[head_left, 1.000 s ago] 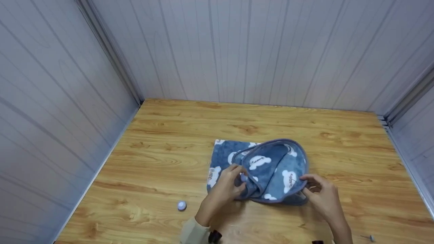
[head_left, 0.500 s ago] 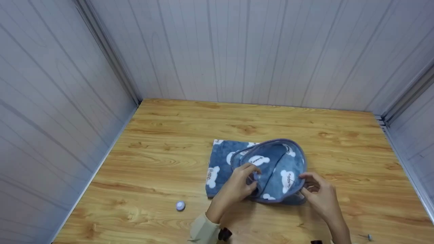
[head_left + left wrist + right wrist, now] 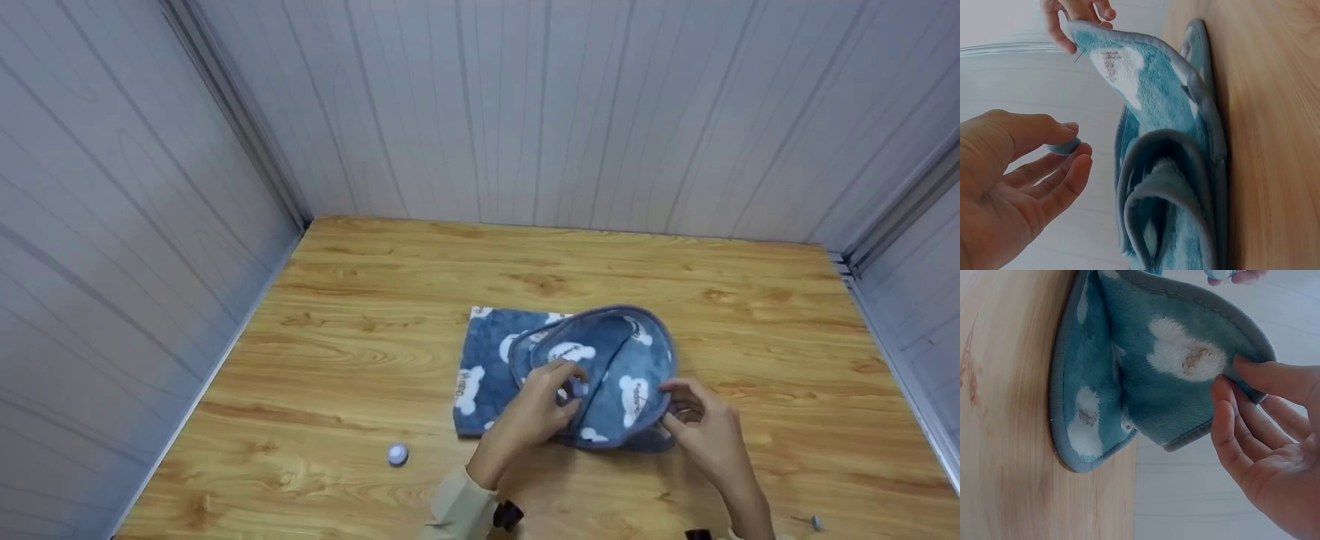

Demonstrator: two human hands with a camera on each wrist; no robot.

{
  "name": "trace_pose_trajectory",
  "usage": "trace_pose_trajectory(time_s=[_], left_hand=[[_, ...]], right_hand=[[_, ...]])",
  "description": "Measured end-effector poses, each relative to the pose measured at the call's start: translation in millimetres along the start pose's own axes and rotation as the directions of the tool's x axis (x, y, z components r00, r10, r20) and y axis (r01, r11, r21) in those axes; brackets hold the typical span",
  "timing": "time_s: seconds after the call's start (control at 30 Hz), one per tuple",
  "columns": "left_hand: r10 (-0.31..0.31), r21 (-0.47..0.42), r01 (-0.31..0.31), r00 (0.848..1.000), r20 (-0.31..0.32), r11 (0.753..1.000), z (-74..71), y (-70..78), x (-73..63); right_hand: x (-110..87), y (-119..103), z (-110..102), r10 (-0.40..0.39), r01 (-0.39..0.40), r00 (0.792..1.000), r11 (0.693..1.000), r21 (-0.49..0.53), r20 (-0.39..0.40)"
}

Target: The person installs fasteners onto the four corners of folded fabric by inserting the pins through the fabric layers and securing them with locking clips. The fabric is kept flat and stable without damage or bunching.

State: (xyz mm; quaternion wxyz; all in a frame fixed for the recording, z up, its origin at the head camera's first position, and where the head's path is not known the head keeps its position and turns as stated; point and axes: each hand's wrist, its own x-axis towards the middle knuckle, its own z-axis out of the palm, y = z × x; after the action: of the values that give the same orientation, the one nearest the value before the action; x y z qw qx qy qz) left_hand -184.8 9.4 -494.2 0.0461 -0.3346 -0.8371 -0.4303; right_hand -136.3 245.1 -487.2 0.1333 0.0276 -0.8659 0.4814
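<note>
Pinching a small blue button [image 3: 1064, 147] in your left hand [image 3: 536, 416], you are lifting the soft, floppy fleece cloth [image 3: 592, 375] by its hem at the desk's [image 3: 360, 315] 5 o'clock, right-hand fingers [image 3: 1230, 422] gripping.

Head view: even, bright, diffuse light from above; soft short shadows under the hands and cloth [image 3: 592, 375] on the table [image 3: 360, 330]. No hard glare. Wall lines bow toward the frame edges, wide-lens distortion. Slightly soft overall.

Left wrist view: dimmer, bluish cast; near palm [image 3: 1010, 185] blurred, background washed pale.

Right wrist view: brighter, cloth pile sharp; background overexposed white, near fingers [image 3: 1241, 427] soft.
</note>
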Motion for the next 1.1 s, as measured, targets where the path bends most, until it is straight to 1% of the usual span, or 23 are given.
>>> trace_pose_trajectory(time_s=[0.27, 0.37, 0.5, 0.63, 0.83, 0.93, 1.1], left_hand=[[-0.004, -0.04, 0.005, 1.0, 0.017, 0.999, 6.2, 5.0, 5.9], [0.01, -0.043, -0.01, 1.0, 0.015, 0.999, 9.0, 6.9, 8.7], [0.043, -0.028, -0.042, 0.999, 0.015, 0.999, 13.8, 7.9, 13.0], [0.053, -0.011, -0.053, 0.998, 0.024, 0.999, 18.2, 9.4, 17.0], [0.056, 0.006, -0.056, 0.998, 0.03, 0.998, 22.6, 14.4, 21.5], [0.068, 0.016, -0.068, 0.997, 0.03, 0.998, 24.9, 16.3, 22.8], [0.082, 0.018, -0.083, 0.995, 0.054, 0.996, 28.4, 18.3, 22.5]], right_hand=[[1.2, -1, 1, -0.026, 0.025, 1.0, 0.999, 0.041, 0.004], [2.0, 0, 2, -0.035, 0.035, 0.999, 0.999, 0.036, 0.005], [2.2, -1, 2, -0.025, 0.025, 1.0, 0.999, 0.035, 0.017], [3.0, -2, 3, -0.02, 0.019, 0.999, 0.999, 0.047, 0.029], [4.5, -3, 2, -0.013, 0.013, 0.999, 1.0, 0.014, 0.046], [4.4, -3, 2, -0.001, 0.001, 0.998, 1.0, -0.002, 0.065], [2.9, -4, 3, 0.02, -0.019, 0.995, 1.0, -0.018, 0.094]])
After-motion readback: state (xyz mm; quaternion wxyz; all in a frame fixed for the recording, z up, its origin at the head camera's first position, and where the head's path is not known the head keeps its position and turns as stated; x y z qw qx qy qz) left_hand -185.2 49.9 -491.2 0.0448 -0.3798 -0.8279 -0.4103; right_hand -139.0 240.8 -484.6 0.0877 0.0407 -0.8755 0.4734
